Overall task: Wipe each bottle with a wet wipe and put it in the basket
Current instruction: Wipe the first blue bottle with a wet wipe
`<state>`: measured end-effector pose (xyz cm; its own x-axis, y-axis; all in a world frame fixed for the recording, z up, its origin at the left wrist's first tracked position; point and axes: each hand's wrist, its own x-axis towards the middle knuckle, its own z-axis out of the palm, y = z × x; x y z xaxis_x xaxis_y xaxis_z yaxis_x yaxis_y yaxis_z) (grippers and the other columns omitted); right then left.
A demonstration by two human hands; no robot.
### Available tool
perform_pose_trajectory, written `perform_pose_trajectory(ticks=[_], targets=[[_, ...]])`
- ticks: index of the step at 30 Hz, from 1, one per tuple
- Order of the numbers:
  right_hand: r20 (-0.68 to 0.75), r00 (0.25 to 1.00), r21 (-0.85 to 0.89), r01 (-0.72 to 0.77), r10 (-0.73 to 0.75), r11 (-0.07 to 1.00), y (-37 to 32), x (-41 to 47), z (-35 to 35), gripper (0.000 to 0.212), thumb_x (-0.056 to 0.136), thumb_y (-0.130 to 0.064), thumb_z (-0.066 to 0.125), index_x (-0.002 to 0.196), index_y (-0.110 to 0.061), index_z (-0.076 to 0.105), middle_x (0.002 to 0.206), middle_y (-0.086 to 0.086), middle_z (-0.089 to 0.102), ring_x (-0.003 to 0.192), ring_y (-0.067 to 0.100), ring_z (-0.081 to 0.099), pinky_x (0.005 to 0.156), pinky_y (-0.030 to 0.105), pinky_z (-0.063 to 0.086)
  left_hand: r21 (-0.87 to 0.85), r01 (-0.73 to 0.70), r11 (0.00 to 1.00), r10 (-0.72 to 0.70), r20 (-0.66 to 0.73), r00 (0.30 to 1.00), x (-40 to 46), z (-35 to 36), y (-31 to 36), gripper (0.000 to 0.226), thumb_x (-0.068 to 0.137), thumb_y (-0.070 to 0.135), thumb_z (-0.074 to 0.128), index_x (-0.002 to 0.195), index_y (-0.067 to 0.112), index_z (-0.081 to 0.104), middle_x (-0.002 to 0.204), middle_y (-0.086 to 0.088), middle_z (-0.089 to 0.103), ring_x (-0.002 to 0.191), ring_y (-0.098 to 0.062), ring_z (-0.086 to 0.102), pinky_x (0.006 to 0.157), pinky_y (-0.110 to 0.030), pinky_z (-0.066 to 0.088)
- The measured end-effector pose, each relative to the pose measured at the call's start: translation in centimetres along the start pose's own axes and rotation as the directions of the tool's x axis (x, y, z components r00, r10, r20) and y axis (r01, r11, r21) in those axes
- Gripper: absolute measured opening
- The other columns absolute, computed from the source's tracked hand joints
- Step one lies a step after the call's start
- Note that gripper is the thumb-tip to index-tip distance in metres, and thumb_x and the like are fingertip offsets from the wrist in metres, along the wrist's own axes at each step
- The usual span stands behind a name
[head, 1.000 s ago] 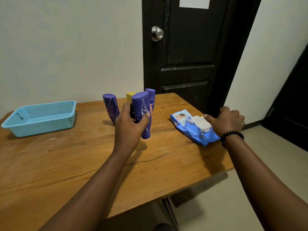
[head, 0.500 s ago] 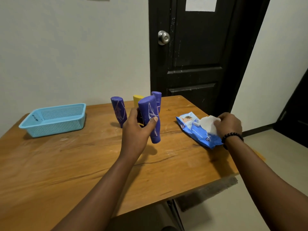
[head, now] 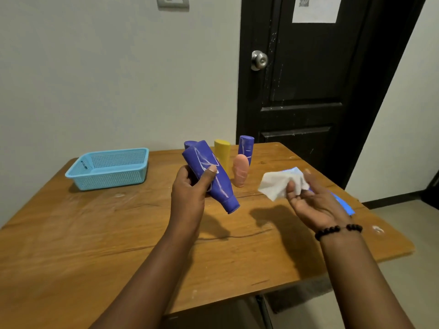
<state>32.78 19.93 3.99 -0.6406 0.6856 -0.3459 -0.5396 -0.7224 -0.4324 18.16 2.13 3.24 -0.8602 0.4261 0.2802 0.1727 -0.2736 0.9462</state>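
So a purple bottle (head: 210, 173) is gripped in the left hand (head: 190, 188), fingers wrapped tight round it, held tilted above the wooden surface (head: 95, 233), cap end down. A white wet wipe (head: 278, 184) is pinched in the right hand (head: 313, 203), palm up. The blue basket (head: 107, 169) is seen far left, well apart, with three bottles stood behind.

- The left hand (head: 190, 188) has tilted its purple bottle (head: 210, 175) from upright to slanting, cap end down and toward the right.
- The right hand (head: 313, 205) has left the wipes pack (head: 342, 203) and turned palm up above the surface, with a white wet wipe (head: 279, 184) pulled free.
- A pink bottle (head: 240, 170) now shows.
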Motion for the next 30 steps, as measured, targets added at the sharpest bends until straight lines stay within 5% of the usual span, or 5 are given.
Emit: perform_pose_trajectory(ticks=[5,9,17,25,30], targets=[[0.111,0.994,-0.043,-0.013,0.018,0.999,3.9,-2.1,2.9,0.034,0.084,-0.007,0.068,0.118,-0.006,0.058,0.121,0.019,0.060,0.099,0.028,0.064,0.065,0.029,0.061,0.023,0.005,1.000,-0.006,0.017,1.000,-0.4,-1.5,0.3,0.024,0.092,0.029,0.068,0.111,0.014,0.064,0.102,-0.003,0.074,0.093,-0.014,0.071,0.076,-0.028,0.057],[0.262,0.963,-0.233,0.121,-0.058,0.965,5.9,-2.7,5.0,0.020,0.096,-0.020,0.056,0.115,-0.023,0.058,0.121,0.009,0.062,0.107,0.030,0.063,0.085,0.051,0.057,0.035,0.004,0.999,-0.003,-0.003,1.000,-0.4,-2.2,1.0,0.027,0.095,0.034,0.063,0.109,0.012,0.066,0.099,-0.003,0.074,0.090,-0.014,0.069,0.084,-0.037,0.056],[0.485,0.854,-0.536,0.462,-0.190,0.707,9.0,-3.9,8.5,0.026,0.094,-0.020,0.061,0.119,-0.020,0.065,0.110,-0.004,0.072,0.099,0.008,0.068,0.074,0.025,0.051,0.029,-0.023,0.999,0.022,0.026,0.999,-1.0,-2.7,2.4,0.030,0.097,0.037,0.058,0.112,0.013,0.065,0.099,-0.003,0.076,0.093,-0.020,0.072,0.079,-0.029,0.059],[0.839,0.408,-0.472,0.874,-0.360,-0.110,10.0,-4.5,9.7,0.016,0.090,-0.020,0.068,0.104,-0.014,0.064,0.096,-0.011,0.060,0.085,-0.001,0.058,0.067,0.011,0.046,0.041,-0.063,0.997,0.062,0.032,0.998,-1.0,-3.6,3.4,0.027,0.096,0.036,0.058,0.112,0.015,0.066,0.099,-0.006,0.076,0.094,-0.022,0.072,0.082,-0.035,0.058],[0.885,0.166,-0.306,0.912,-0.435,-0.273,9.1,-5.2,11.4,0.027,0.089,-0.011,0.069,0.115,-0.015,0.063,0.107,-0.005,0.064,0.094,0.000,0.059,0.077,0.007,0.047,0.042,-0.102,0.994,0.099,0.059,0.993,-1.2,-3.7,4.0,0.029,0.098,0.034,0.056,0.107,0.008,0.064,0.096,-0.011,0.072,0.081,-0.014,0.066,0.070,-0.024,0.053]])
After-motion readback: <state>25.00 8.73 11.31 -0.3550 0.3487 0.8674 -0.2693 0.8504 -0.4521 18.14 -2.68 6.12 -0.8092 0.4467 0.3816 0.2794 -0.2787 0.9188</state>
